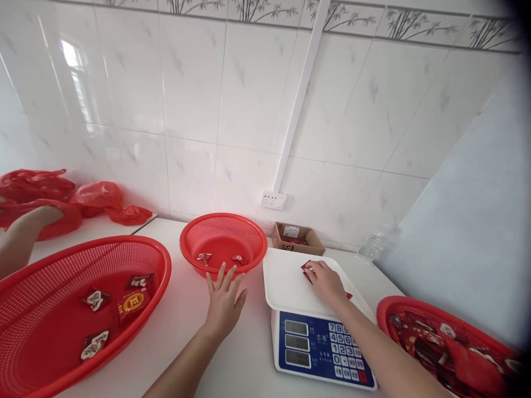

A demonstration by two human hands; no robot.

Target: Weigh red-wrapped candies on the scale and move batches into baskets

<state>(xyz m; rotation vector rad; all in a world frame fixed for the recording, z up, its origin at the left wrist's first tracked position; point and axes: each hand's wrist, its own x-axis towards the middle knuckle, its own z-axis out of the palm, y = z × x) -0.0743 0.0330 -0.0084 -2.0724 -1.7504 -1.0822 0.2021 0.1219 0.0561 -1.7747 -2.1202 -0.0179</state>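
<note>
My right hand is over the white pan of a digital scale, its fingers closed on a small red packet. A bit of another red wrapper shows beside my wrist on the pan. My left hand is spread open with nothing in it, at the near rim of a small red mesh basket. Inside that basket are a wrapped piece on the left and another wrapped piece on the right.
A large red basket on the left holds several wrapped pieces. Another red basket at right is full of packets. Behind the scale are a cardboard box and a clear plastic bottle. Another person's hand touches red plastic bags.
</note>
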